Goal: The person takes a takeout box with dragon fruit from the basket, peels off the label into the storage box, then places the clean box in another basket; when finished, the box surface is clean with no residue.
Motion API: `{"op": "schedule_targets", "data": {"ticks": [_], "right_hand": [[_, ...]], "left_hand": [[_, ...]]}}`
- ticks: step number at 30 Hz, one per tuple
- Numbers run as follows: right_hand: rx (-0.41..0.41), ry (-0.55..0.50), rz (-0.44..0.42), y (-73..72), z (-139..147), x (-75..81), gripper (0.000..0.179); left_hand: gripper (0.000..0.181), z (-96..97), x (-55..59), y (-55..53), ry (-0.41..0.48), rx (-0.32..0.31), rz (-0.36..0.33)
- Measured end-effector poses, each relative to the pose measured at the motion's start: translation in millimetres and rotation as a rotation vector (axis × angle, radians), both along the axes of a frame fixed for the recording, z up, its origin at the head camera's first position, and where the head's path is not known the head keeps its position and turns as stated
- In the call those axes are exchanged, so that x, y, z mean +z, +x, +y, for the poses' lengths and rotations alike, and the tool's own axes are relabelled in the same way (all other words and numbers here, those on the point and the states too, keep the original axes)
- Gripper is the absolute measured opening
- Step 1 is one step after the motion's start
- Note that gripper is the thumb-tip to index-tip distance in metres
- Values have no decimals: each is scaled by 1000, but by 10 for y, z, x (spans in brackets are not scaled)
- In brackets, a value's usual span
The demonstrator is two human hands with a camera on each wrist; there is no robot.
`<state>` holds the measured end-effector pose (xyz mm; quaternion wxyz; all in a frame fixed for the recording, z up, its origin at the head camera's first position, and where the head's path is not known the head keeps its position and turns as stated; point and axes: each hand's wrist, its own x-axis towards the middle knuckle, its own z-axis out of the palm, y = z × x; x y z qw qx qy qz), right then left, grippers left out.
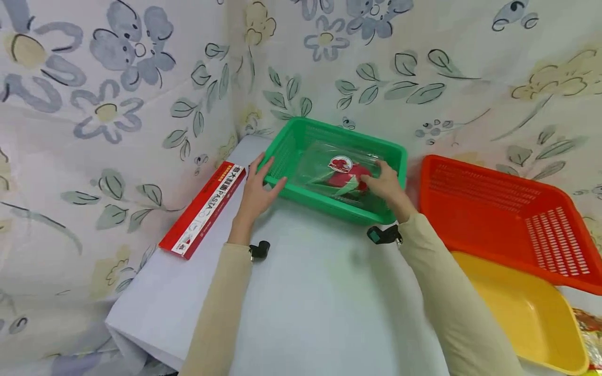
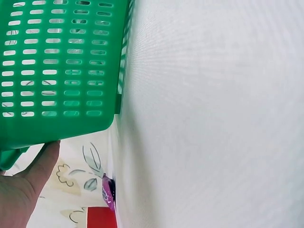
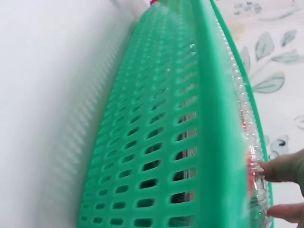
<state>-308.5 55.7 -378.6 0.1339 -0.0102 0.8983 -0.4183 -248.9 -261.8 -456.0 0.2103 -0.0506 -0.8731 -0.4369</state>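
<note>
Floral cloth backs the tabletop; inside the basket, the pack lies lengthwise, right end pinched by the nearer right grip; left grip spread at the left corner.

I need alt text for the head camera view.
A person's left hand touches the rim of a rectangular green plastic basket; the right hand holds a clear plastic package inside. A long red-and-white pasta box lies left, a red slotted plastic basket and yellow plastic tray right.
</note>
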Motion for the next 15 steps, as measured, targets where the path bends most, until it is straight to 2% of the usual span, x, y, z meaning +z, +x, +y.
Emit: {"op": "schedule_targets", "data": {"ticks": [10,15], "right_hand": [[-87,-225,-67,-38,40,39,58],[-95,-304,-38,-26,37,-2,56]], "left_hand": [[71,27,41,3,1,9,-19],[71,19,42,23,3,6,-41]]}}
